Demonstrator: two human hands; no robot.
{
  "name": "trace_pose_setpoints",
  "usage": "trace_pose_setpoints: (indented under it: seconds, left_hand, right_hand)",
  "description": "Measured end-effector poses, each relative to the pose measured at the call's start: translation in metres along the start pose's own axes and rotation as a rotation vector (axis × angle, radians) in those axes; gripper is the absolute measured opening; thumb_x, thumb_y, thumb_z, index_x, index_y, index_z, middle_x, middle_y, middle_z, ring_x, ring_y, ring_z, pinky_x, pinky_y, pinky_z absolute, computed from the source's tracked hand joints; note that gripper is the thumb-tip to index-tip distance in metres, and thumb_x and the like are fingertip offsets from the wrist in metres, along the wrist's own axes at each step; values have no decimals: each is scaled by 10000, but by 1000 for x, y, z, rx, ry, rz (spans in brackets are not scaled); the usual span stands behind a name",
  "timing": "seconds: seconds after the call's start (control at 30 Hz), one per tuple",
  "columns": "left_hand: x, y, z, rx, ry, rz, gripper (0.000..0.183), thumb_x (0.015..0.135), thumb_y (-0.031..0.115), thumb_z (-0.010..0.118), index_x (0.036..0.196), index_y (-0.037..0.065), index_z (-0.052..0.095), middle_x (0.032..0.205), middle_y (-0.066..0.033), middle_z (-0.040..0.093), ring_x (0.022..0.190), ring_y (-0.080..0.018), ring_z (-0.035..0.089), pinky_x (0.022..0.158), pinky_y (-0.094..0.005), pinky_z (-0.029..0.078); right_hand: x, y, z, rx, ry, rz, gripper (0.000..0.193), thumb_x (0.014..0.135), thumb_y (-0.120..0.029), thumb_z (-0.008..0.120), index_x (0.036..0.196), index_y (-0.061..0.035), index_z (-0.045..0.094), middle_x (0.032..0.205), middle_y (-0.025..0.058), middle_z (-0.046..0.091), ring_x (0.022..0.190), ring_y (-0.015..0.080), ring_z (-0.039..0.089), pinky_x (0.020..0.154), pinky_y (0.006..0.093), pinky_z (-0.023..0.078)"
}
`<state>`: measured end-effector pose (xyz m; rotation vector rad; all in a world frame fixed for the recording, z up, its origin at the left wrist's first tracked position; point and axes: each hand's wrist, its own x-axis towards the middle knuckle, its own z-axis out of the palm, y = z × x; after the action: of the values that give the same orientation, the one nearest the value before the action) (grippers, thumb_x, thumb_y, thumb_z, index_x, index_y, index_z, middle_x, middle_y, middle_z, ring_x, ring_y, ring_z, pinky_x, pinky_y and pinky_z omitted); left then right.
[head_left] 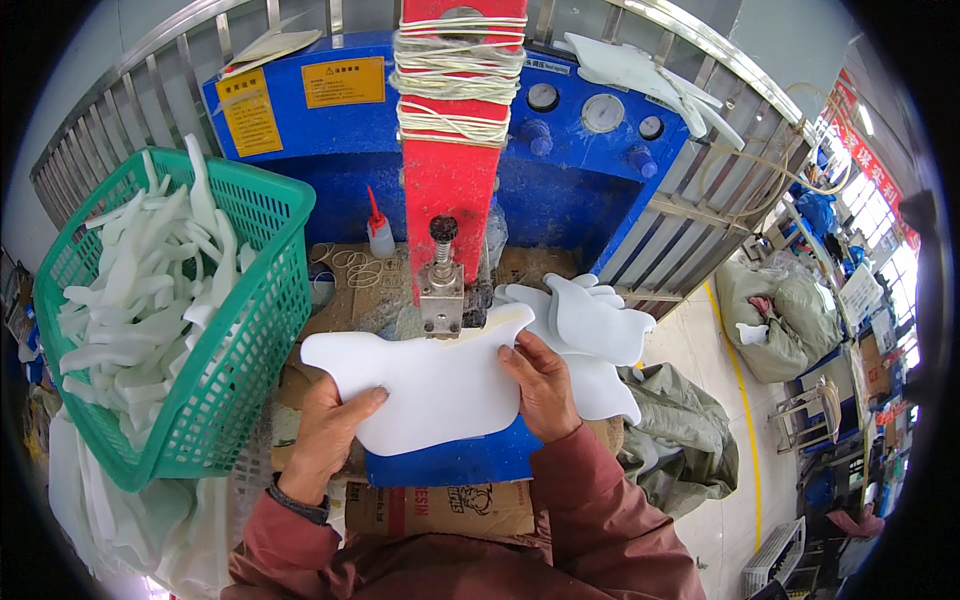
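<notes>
A white, soft-looking shaped sheet [425, 400], perhaps foam, lies level in front of me with a dipped far edge and flared corners. My left hand [325, 430] grips its left side, thumb on top and fingers beneath. At its right edge my right hand [545, 385] pinches it, thumb on the upper face. The sheet's far edge meets the metal head [441, 300] of a machine, which hangs from a red arm [448, 150] wrapped in pale cord. Whether the head presses on the sheet I cannot tell. A narrow yellowish strip shows along the far right edge.
A green basket [230, 370] heaped with white offcuts [130, 290] stands left. Similar white sheets [600, 325] are stacked right of the head. A red-tipped bottle [380, 235] stands by the blue machine body [350, 130] with gauges. A grey-green sack [690, 430] lies at right.
</notes>
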<state>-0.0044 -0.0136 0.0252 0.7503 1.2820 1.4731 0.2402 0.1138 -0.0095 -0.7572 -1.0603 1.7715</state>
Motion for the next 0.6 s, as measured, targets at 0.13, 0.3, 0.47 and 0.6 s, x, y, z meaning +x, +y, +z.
trace_pose_setpoints:
  seconds: [0.13,0.3,0.47,0.6]
  left_hand:
    - [9,-5,5,14,-46,-9,422,928,44,731,1327,-34,614,1183,-84,708,1039,-156,676,919,-319,550]
    - [22,-12,9,15,-82,-25,408,937,69,745,1310,-38,620,1183,-83,706,1033,-155,674,918,-317,550]
    - [39,-17,3,54,-108,17,431,930,70,758,1322,-34,614,1209,-91,702,1055,-159,674,928,-322,549]
    - [44,-15,-10,26,-34,31,431,924,43,751,1328,-26,616,1223,-95,704,1079,-165,675,945,-325,542]
  right_hand:
    - [-1,-7,-5,-40,36,-33,339,1042,-117,649,1354,10,620,1118,21,702,975,82,649,850,239,534]
    - [1,-13,-12,-14,51,-60,316,1040,-111,647,1333,6,634,1116,24,703,966,85,653,844,242,537]
    - [11,-13,-17,-18,82,-60,287,1030,-102,664,1293,12,646,1105,23,703,953,79,648,830,236,527]
    - [25,-1,-9,-50,26,-77,278,1032,-108,669,1281,12,647,1105,16,696,962,71,640,827,231,516]
